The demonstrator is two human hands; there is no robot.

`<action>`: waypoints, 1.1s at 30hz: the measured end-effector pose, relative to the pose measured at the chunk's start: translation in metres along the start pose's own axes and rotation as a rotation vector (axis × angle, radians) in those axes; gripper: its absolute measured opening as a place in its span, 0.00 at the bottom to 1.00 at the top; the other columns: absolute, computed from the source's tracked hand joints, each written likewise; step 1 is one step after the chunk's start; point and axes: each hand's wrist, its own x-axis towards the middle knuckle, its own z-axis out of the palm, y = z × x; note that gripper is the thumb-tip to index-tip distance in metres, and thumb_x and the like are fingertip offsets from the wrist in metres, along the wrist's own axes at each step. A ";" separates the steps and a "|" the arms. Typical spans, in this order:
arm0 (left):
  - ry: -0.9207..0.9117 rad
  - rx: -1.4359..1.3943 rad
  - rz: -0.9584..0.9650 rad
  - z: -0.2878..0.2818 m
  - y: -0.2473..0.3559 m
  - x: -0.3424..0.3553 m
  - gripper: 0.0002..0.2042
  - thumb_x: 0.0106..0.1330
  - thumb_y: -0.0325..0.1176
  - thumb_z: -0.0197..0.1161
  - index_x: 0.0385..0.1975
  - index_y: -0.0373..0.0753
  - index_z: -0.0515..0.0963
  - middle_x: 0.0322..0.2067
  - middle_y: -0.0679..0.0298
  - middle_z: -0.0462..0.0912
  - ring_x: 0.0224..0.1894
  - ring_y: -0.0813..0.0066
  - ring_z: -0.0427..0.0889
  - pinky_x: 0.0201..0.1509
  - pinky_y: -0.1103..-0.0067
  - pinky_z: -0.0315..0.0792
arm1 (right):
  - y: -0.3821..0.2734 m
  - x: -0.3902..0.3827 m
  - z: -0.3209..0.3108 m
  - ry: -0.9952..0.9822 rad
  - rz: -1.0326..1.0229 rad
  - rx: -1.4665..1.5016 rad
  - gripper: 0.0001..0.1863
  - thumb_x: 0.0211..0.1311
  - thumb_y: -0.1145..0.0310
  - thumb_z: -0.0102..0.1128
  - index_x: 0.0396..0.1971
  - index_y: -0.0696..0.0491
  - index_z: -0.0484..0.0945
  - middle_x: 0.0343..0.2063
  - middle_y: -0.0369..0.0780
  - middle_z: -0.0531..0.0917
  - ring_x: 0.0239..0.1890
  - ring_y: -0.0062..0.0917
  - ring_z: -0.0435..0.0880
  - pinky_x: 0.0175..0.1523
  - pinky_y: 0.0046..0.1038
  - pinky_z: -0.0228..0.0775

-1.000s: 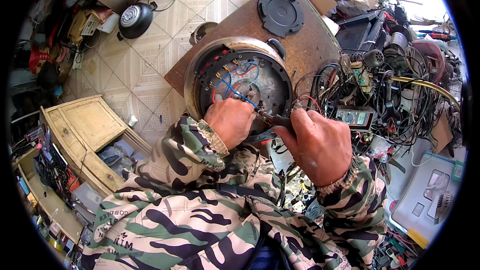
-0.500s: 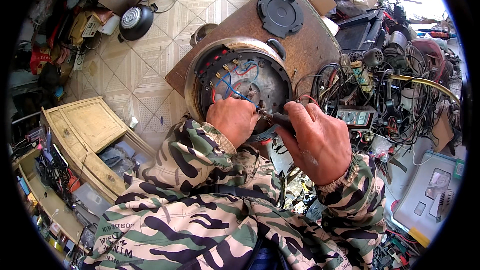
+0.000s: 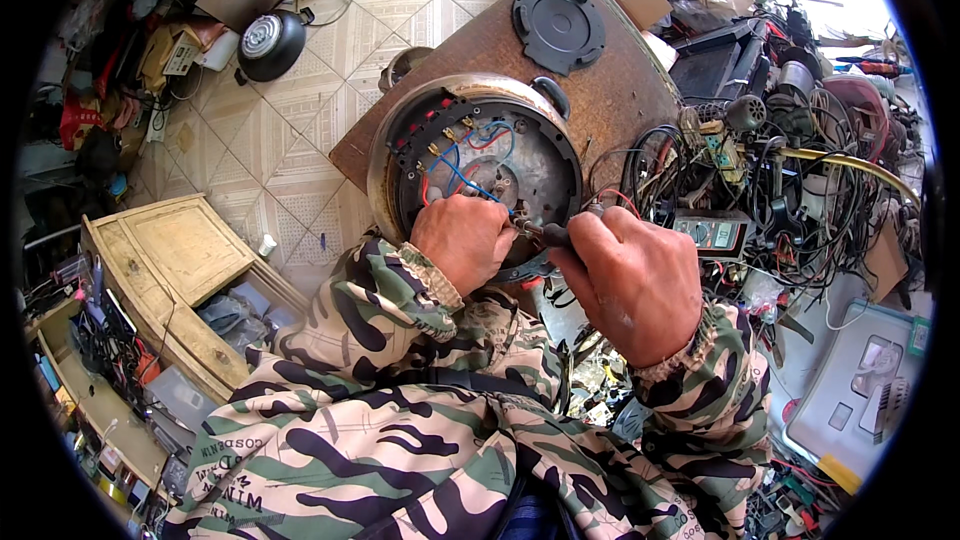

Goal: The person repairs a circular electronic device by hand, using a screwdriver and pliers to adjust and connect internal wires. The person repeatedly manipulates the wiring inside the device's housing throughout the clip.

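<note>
An upturned round cooker body point(image 3: 393, 202) stands on a brown board, its underside uncovered. Inside it, blue and red wires point(image 3: 462, 172) run from brass terminals on a black strip point(image 3: 428, 132) across the metal bottom. My left hand point(image 3: 462, 240) is closed over the near rim, fingertips pinched beside the end of a blue wire; what they hold is hidden. My right hand point(image 3: 635, 285) grips a dark-handled tool point(image 3: 553, 235), whose metal tip meets my left fingertips. My fingers hide much of the tool, so its exact kind is unclear.
A black round cover point(image 3: 557, 28) lies on the brown board point(image 3: 610, 90). To the right are a multimeter point(image 3: 712, 233), tangled black cables point(image 3: 650, 165) and a grey plastic case point(image 3: 860, 380). A wooden cabinet point(image 3: 170, 270) stands left, and a dark pan point(image 3: 275, 45) is on the tiled floor.
My right hand has turned slightly around the tool, so less of its handle shows. My left hand stays nearly in place. The cooker body has barely shifted.
</note>
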 end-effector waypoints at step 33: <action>0.070 0.040 0.032 0.004 0.001 -0.006 0.11 0.68 0.41 0.70 0.33 0.39 0.89 0.32 0.52 0.90 0.36 0.48 0.91 0.43 0.57 0.84 | -0.013 0.002 -0.006 0.010 -0.030 0.156 0.18 0.59 0.66 0.76 0.44 0.54 0.77 0.37 0.44 0.78 0.40 0.41 0.85 0.34 0.40 0.77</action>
